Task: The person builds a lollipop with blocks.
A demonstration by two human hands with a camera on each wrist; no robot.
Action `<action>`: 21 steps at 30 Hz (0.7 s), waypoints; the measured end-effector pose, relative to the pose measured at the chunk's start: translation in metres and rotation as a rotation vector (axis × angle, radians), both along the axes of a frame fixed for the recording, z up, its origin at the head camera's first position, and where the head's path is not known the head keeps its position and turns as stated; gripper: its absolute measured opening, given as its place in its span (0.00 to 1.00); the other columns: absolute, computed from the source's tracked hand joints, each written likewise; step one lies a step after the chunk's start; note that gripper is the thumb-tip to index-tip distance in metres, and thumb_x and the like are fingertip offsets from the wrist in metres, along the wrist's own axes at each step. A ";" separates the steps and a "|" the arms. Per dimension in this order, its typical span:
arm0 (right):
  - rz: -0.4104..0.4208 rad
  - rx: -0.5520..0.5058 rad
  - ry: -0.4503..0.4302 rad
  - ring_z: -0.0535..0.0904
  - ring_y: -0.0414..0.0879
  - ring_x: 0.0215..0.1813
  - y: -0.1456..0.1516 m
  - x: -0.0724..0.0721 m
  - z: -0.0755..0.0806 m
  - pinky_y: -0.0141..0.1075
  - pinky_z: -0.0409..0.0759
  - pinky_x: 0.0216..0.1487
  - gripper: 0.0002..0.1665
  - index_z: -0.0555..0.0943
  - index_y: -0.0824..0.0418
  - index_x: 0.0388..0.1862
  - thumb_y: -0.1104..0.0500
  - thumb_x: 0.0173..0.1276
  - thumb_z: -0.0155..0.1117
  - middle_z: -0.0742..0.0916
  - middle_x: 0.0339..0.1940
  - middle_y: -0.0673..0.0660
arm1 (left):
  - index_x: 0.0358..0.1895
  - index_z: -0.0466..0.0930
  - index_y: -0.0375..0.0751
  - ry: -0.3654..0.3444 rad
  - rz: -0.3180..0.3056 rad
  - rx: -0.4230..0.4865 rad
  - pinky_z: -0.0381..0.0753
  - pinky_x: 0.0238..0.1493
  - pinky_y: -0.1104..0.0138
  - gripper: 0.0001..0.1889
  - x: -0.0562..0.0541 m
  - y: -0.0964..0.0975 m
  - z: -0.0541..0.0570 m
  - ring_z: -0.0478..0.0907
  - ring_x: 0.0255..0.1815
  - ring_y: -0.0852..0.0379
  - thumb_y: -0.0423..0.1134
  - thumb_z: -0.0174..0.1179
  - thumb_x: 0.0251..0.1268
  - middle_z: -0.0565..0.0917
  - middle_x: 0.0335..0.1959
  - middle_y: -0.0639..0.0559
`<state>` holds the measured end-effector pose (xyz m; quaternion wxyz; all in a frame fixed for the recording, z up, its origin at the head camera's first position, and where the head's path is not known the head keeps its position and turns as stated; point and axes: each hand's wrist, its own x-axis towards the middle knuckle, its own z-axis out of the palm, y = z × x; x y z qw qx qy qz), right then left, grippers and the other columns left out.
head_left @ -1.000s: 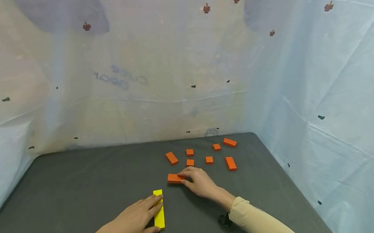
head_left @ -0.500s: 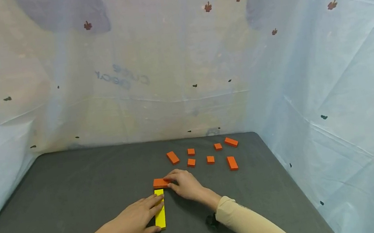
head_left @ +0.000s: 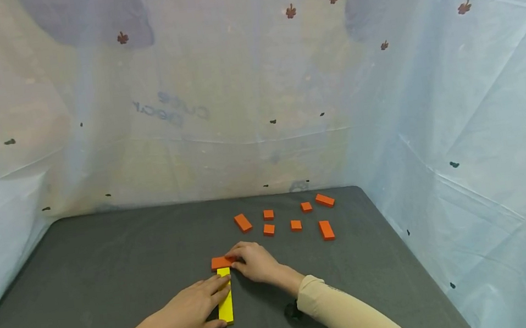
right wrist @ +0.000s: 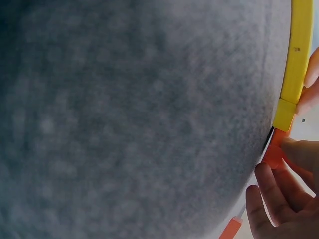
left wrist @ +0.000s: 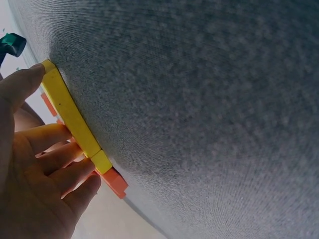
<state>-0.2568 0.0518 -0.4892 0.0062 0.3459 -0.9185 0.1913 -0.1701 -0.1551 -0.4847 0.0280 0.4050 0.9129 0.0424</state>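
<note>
In the head view a yellow bar (head_left: 226, 306) lies lengthwise near the front middle of the table. My left hand (head_left: 185, 313) rests across it, thumb at the near end and fairly straight fingers over the far part. Seen from the left wrist, a seam divides it into a long yellow block (left wrist: 72, 112) and a short yellow block (left wrist: 101, 162). An orange rectangular block (head_left: 218, 262) lies crosswise right at the bar's far end. My right hand (head_left: 257, 263) pinches its right end between thumb and fingers, partly covering it.
Beyond the right hand, several loose orange pieces are spread out: longer blocks such as one orange block (head_left: 326, 230) and small squares such as one orange square (head_left: 296, 225). Pale translucent sheeting (head_left: 223, 163) hangs behind the dark table (head_left: 121, 260) and along its right side.
The right hand has slid the orange block leftward and slightly nearer, from the right of the yellow bar to across its far end. The left hand has stayed in place.
</note>
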 end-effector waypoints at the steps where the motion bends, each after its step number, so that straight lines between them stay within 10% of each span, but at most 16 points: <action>1: 0.001 0.003 0.001 0.80 0.40 0.50 0.000 0.000 0.000 0.31 0.79 0.50 0.17 0.82 0.52 0.56 0.56 0.69 0.62 0.84 0.52 0.47 | 0.70 0.67 0.42 0.000 0.000 0.000 0.71 0.64 0.48 0.38 0.000 0.000 0.000 0.61 0.73 0.46 0.64 0.54 0.64 0.61 0.74 0.46; 21: 0.030 -0.010 -0.016 0.79 0.38 0.47 0.000 -0.003 -0.002 0.30 0.79 0.48 0.16 0.82 0.52 0.54 0.56 0.69 0.62 0.84 0.51 0.48 | 0.71 0.65 0.43 -0.041 0.011 0.041 0.69 0.64 0.46 0.40 0.002 -0.003 0.001 0.60 0.73 0.45 0.66 0.53 0.62 0.60 0.75 0.47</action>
